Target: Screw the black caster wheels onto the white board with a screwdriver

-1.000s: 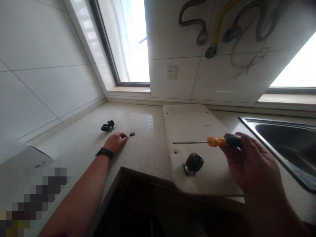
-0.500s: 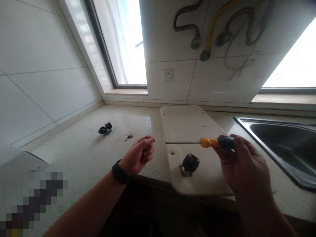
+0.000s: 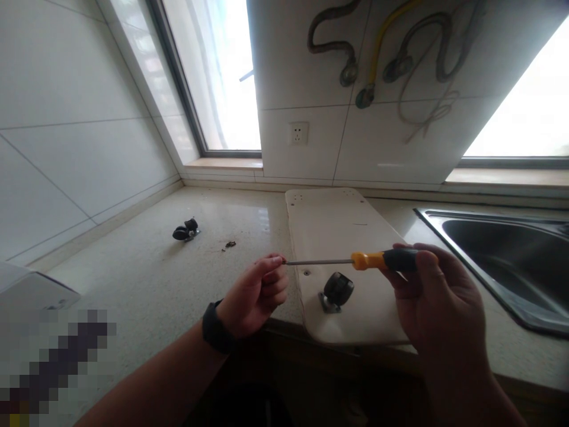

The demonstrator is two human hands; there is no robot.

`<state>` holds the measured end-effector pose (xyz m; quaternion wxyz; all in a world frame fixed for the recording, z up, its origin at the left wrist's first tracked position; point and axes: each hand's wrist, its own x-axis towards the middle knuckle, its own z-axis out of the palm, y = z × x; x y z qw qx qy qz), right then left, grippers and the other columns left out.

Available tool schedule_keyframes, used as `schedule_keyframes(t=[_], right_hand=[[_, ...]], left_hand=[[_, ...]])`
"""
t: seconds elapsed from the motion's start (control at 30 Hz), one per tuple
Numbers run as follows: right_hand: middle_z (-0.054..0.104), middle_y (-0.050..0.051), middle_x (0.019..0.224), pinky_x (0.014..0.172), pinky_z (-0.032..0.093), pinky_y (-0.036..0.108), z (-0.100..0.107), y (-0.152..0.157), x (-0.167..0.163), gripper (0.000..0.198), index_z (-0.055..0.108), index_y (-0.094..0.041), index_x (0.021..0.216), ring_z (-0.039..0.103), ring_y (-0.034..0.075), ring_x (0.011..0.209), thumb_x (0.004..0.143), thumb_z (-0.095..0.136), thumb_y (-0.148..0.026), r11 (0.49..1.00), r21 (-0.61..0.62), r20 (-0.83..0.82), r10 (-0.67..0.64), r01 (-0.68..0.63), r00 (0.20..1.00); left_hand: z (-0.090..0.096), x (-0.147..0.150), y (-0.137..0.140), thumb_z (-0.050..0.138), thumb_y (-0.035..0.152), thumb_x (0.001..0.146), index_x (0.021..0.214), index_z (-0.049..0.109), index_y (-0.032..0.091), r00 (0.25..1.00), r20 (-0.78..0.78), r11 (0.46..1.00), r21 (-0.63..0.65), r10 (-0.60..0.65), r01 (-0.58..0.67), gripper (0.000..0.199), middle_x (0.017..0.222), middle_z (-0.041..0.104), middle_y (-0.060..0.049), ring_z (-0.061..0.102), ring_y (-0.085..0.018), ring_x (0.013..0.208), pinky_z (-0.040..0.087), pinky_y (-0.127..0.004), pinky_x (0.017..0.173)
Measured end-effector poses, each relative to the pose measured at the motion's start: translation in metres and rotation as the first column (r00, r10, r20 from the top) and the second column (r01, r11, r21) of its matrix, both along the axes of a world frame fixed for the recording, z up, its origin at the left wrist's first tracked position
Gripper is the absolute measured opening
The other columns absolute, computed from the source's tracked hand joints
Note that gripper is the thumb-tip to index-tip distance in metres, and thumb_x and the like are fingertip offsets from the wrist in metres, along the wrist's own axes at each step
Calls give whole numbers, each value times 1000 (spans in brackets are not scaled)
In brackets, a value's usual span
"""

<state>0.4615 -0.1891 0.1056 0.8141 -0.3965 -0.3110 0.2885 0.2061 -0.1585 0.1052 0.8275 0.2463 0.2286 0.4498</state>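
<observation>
My right hand is closed around the yellow and black handle of a screwdriver, held level with its shaft pointing left. My left hand, with a dark watch on the wrist, pinches a tiny screw between thumb and forefinger, mostly hidden by the fingertips. The screwdriver's tip meets it there. Below the shaft, a black caster wheel with a metal plate sits on a cream board with rounded corners. Small holes show near the board's far corners.
Another caster and a small heap of screws lie on the speckled countertop to the left. A steel sink is set in at the right. A white box stands at the left edge.
The screwdriver has shifted slightly left and my left hand slightly right, so the tip and the left fingertips now meet. A gap was between them before.
</observation>
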Motion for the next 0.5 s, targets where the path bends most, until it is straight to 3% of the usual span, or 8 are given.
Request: schedule_keyframes(t=[0.5], right_hand=[[76, 4, 98, 73, 68, 31, 7, -13, -11, 24, 70, -21, 97, 75, 17, 86, 82, 84, -35, 998, 44, 71, -47, 44, 996]], left_hand=[[2, 5, -4, 91, 29, 77, 79, 49, 19, 997, -49, 999, 6, 53, -53, 43, 60, 25, 13, 19, -4, 49, 13, -20, 43]])
